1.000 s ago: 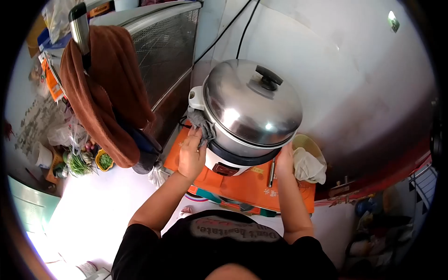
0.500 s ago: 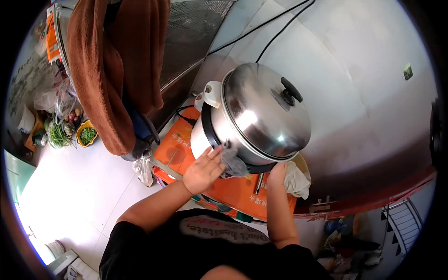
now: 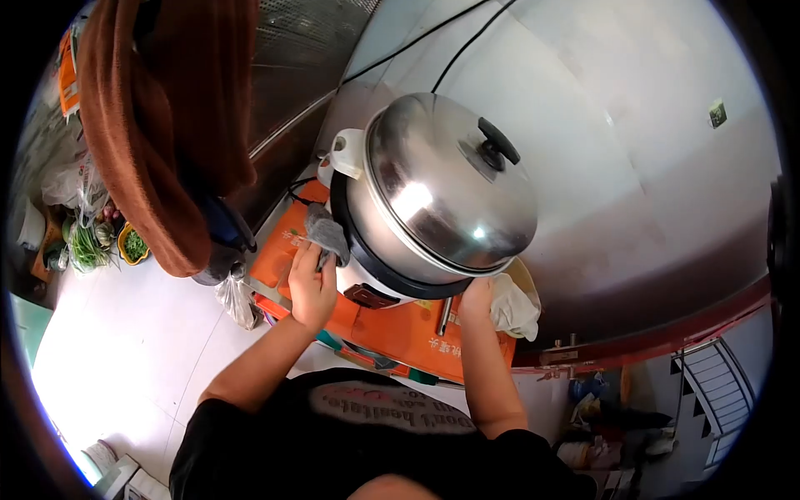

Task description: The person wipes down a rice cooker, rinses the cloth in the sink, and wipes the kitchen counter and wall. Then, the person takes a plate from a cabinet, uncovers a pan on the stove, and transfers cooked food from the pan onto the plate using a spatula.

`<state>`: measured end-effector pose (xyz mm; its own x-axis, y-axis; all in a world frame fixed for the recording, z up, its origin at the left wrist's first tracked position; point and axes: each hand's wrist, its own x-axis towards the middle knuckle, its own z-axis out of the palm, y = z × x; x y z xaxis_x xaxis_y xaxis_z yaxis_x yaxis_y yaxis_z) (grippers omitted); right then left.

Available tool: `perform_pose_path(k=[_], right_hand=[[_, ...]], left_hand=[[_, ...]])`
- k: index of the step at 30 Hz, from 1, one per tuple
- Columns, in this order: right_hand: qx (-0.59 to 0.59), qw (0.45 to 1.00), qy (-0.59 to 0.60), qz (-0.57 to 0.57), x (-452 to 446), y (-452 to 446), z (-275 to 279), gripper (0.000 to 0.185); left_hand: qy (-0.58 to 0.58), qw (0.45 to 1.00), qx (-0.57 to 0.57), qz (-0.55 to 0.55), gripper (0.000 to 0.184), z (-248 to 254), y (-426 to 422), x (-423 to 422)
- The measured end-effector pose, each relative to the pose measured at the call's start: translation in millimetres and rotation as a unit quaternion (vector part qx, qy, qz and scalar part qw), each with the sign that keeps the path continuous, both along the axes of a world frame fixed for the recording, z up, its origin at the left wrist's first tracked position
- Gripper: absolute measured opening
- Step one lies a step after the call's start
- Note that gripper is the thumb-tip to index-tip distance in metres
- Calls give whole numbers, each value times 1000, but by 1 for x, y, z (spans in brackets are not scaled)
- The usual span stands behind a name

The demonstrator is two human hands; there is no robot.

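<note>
A large rice cooker (image 3: 400,200) with a shiny domed lid (image 3: 450,187) and black knob stands on an orange surface (image 3: 375,337). My left hand (image 3: 312,287) holds a grey cloth (image 3: 327,235) against the cooker's left side, fingers closed on it. At the right front of the cooker is my right hand (image 3: 477,300), touching its lower side; its fingertips are hidden behind the body. A metal-handled tool (image 3: 445,317) lies beside that hand. Just to the right, a white cloth (image 3: 514,308) hangs in a yellowish bowl (image 3: 527,283).
A brown towel (image 3: 150,142) hangs at the left, near a metal mesh panel (image 3: 312,58). Behind the cooker are a wall (image 3: 650,108) and black cables (image 3: 467,46). On the floor at the left are green vegetables (image 3: 86,247) and a yellow bowl of chopped greens (image 3: 133,244).
My left hand and the grey cloth have moved from the cooker's front to its left side. The view has turned and shifted. My right hand stays at the right front.
</note>
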<state>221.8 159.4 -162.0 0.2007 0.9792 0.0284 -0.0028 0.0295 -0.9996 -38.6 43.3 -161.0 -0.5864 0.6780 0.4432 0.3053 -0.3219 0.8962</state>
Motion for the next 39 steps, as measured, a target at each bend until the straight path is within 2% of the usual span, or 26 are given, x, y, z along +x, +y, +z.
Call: perform_pose_path(k=[2, 3, 6, 7, 8, 10, 12, 14, 16, 17, 19, 22, 26, 28, 30, 31, 32, 36, 39], right_hand=[[15, 1000, -19, 16, -8, -9, 6, 50], [13, 999, -31, -1, -7, -4, 5, 49], [18, 999, 24, 11, -9, -5, 6, 49], [68, 995, -79, -9, -7, 2, -2, 50], [68, 995, -78, -8, -4, 2, -3, 50], [26, 997, -22, 70, -11, -8, 15, 50], [61, 995, -44, 72, -5, 2, 1, 50], [98, 990, -63, 73, 0, 6, -7, 50], [59, 995, 21, 71, -19, -11, 19, 49], [61, 995, 21, 72, -13, -5, 10, 49], [116, 987, -73, 79, 2, 11, -11, 50], [111, 986, -108, 68, 5, 11, -14, 50], [101, 987, -115, 54, 2, 5, -6, 51], [97, 987, -116, 45, 2, 4, -7, 51], [93, 989, -112, 40, 1, 4, -7, 52], [88, 989, -111, 38, 1, 4, -7, 52], [85, 990, -110, 37, 0, 4, -6, 52], [72, 991, -102, 40, -2, 3, -6, 53], [70, 993, -63, 65, -9, -2, 7, 53]], left_hand=[[146, 979, 130, 64, 31, 24, -12, 14], [204, 967, 152, 23, 38, 21, -6, 18], [347, 912, 215, -41, 30, 23, 8, 33], [348, 912, 215, -41, 30, 22, 9, 38], [386, 900, 199, -41, 27, 20, 9, 43], [425, 886, 182, -40, 25, 20, 5, 48], [488, 852, 175, -73, 26, 27, -3, 49], [494, 853, 157, -70, 24, 39, -7, 48], [482, 855, 181, -59, 23, 47, -4, 46], [483, 854, 182, -58, 23, 48, -1, 44], [504, 835, 210, -72, 23, 45, 4, 42], [554, 806, 167, -121, 24, 41, -1, 42], [525, 835, 103, -129, 24, 44, -14, 25], [371, 925, 6, -81, 24, 39, -18, 7], [203, 977, 39, 49, 25, 47, -13, -7], [119, 985, 93, 88, 24, 62, -13, -10], [123, 977, 131, 113, 28, 70, -10, -12], [311, 931, 189, -8, 38, 105, 1, 4], [345, 904, 232, -100, 36, 90, 4, 19]])
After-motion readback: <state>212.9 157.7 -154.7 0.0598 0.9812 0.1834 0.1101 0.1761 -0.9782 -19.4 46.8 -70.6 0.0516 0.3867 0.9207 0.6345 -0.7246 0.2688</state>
